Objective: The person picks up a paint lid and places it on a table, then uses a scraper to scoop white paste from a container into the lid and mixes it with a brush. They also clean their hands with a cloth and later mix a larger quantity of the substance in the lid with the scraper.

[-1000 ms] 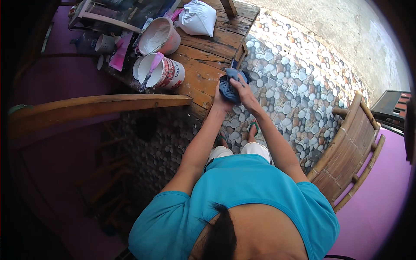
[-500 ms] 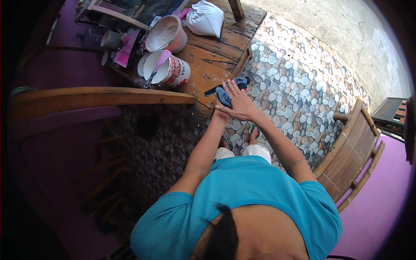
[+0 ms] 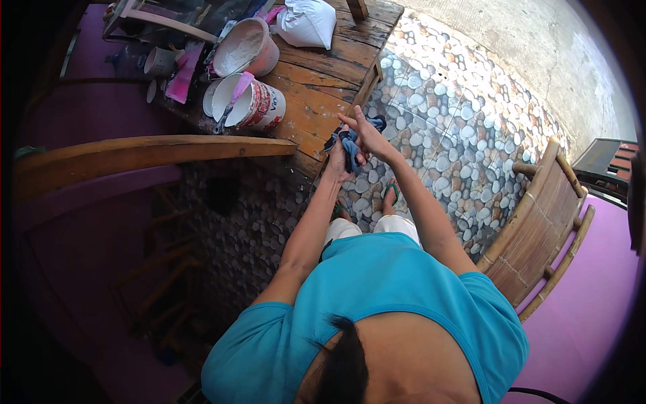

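Observation:
A bunched blue-and-dark cloth (image 3: pixel 351 149) is between my hands, just off the wooden table's front corner. My left hand (image 3: pixel 338 161) is closed on it from the lower left, partly hidden by the cloth. My right hand (image 3: pixel 371 140) lies against the cloth from the right, its upper fingers stretched out and apart, pointing up and left. On the table (image 3: pixel 313 101) beside them stand a white bucket with red print (image 3: pixel 266 106), holding a pink-handled tool (image 3: pixel 239 92), and a pink bucket (image 3: pixel 262 57) with white residue inside.
A white sack (image 3: pixel 306 23), pink plastic piece (image 3: pixel 182 77) and framed glass object (image 3: pixel 188 23) sit farther back. A wooden beam (image 3: pixel 134 148) crosses at left. A bamboo seat (image 3: pixel 528 232) stands at right. Pebble-patterned floor (image 3: pixel 444 128) meets concrete (image 3: pixel 552 60) beyond.
My right hand first gripped the cloth, then lay spread across it; now its fingers point up-left and more cloth shows beneath. The view has shifted slightly.

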The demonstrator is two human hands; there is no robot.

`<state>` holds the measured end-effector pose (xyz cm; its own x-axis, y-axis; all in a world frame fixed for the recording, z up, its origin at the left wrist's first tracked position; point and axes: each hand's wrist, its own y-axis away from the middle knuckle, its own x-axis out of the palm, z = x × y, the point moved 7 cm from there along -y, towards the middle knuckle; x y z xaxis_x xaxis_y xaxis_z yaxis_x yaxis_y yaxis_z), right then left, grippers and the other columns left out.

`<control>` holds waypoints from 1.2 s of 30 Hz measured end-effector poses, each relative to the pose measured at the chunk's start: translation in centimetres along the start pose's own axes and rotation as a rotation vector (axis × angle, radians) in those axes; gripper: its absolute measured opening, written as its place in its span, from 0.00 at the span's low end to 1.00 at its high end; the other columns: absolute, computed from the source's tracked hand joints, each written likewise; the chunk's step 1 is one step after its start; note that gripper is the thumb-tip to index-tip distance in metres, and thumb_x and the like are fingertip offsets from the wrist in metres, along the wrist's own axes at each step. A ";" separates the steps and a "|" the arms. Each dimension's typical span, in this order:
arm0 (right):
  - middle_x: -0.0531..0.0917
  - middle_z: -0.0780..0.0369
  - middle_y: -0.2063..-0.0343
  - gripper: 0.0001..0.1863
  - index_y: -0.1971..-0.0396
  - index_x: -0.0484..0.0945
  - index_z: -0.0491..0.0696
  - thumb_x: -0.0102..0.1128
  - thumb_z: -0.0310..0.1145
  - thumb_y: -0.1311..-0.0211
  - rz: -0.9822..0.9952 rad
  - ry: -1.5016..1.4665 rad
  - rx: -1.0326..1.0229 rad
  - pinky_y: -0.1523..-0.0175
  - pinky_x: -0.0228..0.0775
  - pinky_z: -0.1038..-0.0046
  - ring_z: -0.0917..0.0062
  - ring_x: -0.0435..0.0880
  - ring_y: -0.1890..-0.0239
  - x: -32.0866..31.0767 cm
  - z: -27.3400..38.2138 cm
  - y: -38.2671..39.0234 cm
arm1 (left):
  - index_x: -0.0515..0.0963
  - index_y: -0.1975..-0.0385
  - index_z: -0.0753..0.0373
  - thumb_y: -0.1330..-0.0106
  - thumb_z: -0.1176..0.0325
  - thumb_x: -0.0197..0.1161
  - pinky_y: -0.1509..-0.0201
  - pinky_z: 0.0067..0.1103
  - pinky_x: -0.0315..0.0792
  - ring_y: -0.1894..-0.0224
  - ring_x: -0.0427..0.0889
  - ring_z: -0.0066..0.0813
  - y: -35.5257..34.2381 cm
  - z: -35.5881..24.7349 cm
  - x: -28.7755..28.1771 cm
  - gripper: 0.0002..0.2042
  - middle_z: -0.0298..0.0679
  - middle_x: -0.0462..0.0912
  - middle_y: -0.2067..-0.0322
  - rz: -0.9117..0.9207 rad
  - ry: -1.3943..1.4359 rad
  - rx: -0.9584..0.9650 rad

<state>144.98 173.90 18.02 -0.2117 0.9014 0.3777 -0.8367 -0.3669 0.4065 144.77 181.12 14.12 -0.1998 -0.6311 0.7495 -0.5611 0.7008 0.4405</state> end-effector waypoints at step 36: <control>0.65 0.49 0.40 0.40 0.38 0.60 0.49 0.64 0.51 0.46 -0.312 0.430 -0.215 0.34 0.53 0.64 0.59 0.65 0.38 0.9 -0.1 0.4 | 0.65 0.41 0.55 0.37 0.30 0.30 0.43 0.31 0.70 0.47 0.75 0.36 -1.1 -1.8 -1.4 0.38 0.42 0.74 0.48 -0.308 0.327 0.035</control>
<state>144.43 174.58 18.47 -0.0874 0.9885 -0.1236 -0.9669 -0.0543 0.2493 147.11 181.79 13.48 0.2418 -0.6661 0.7055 -0.5828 0.4816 0.6545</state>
